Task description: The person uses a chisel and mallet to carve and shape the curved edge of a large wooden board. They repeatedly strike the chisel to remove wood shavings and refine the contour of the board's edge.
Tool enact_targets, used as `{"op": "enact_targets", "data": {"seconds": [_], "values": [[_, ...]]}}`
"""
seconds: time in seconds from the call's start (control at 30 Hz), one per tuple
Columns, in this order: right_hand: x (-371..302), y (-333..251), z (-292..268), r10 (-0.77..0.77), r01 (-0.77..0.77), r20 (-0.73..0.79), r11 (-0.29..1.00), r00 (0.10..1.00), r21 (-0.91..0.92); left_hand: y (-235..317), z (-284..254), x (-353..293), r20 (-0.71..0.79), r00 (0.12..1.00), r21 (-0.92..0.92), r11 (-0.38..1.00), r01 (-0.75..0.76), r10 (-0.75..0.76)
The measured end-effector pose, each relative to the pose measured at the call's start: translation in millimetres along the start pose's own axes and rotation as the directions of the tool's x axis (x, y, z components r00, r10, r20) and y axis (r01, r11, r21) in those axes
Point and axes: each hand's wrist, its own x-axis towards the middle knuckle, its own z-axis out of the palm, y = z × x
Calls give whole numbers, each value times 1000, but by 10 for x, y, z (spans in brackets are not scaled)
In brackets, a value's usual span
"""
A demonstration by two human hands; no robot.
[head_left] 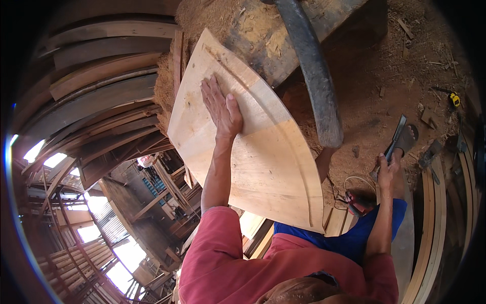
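Observation:
A large pale wooden panel (263, 157) with a pointed top lies tilted in front of me, a carved raised line following its curved right edge. My left hand (223, 111) rests flat on the panel's upper part, fingers stretched and thumb apart, holding nothing. Off to the right of the panel, my right hand (388, 175) is closed round a chisel (396, 137), its blade pointing up and away from me. My right foot in a dark sandal (408, 139) is just behind the chisel.
A long dark worn wooden bar (316, 76) crosses a heavy timber block (273, 45). Sawdust and chips cover the ground (385, 86). On the right are a yellow tape measure (454, 99), a hammer-like tool (430, 153) and a red power tool (358, 203). Stacked planks (106, 76) stand left.

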Motion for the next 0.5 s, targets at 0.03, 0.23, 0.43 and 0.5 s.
{"op": "enact_targets", "data": {"seconds": [0.03, 0.23, 0.43, 0.5], "values": [[16, -53, -52, 0, 1, 11, 999, 1000, -36, 19, -9, 0, 1, 1000, -3, 1000, -10, 10], [-113, -622, -175, 40, -45, 46, 994, 998, 103, 56, -28, -45, -1, 1000, 22, 999, -28, 28], [-601, -1873, -282, -236, 218, 40, 942, 971, 256, 736, -86, -406, 93, 986, -43, 990, -133, 136], [-777, -2524, -234, -397, 370, 93, 903, 913, 216, 1046, -153, -540, 44, 953, -243, 928, -281, 300]]}}
